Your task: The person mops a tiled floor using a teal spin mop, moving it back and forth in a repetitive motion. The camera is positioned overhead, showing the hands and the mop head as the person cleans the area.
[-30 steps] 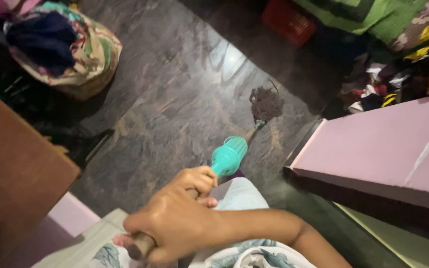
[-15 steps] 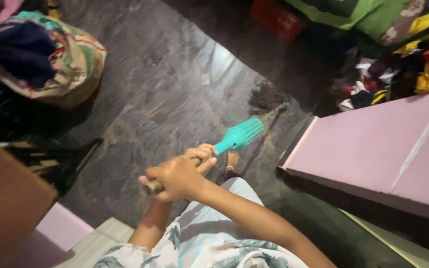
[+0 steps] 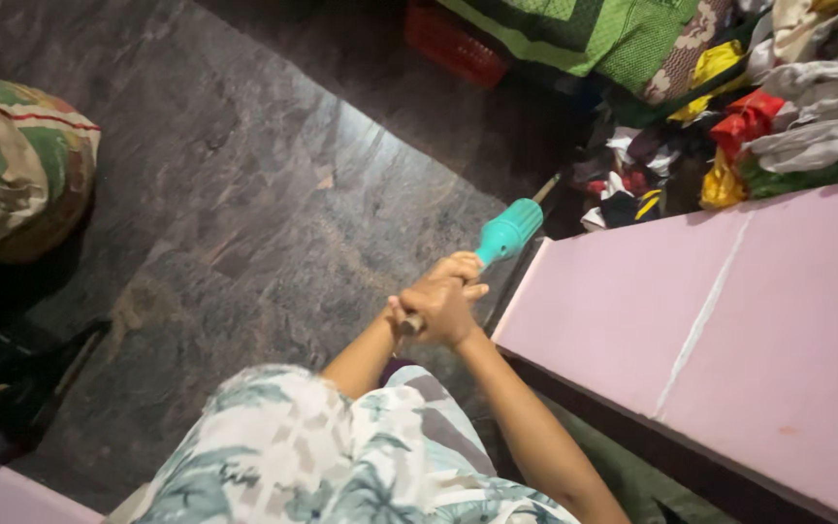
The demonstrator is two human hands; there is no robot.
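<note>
Two hands: both wrapped round one long handle, stacked close together and touching.
Right hand [image 3: 451, 312]: nearer the handle's butt end, fingers clenched round the shaft; forearm runs down to the lower right of the view.
Left hand [image 3: 450, 271]: just ahead of the right, toward the teal part; fingers curled over the shaft, fingertips visible on top. Forearm comes up from the lower middle.
Tool: a broom or mop handle [image 3: 409, 323], its pale butt end poking out just behind the hands.
Teal grip [image 3: 509, 232]: ribbed plastic sleeve on the handle, just beyond the left hand, angled up and to the right.
Far end of tool: a thin shaft carries on past the teal grip toward the heap of cloth; the head itself cannot be made out, lost in shadow by the ledge.
Position of tool: held above the floor, slanting away from the person, alongside the near edge of the pink ledge.
Floor [image 3: 244, 194]: dark grey stone, glossy, with a light reflection.
Pink ledge [image 3: 691, 311]: flat pale pink surface at right, one white seam across it.
Cloth heap [image 3: 729, 136]: mixed colours, beyond the ledge, upper right.
Red crate [image 3: 453, 44]: top of view, partly under green fabric.
Bundle [image 3: 21, 175]: patterned stuffed bag, left edge, on the floor.
Clothing: pale leaf-print garment [image 3: 341, 456] at bottom.
</note>
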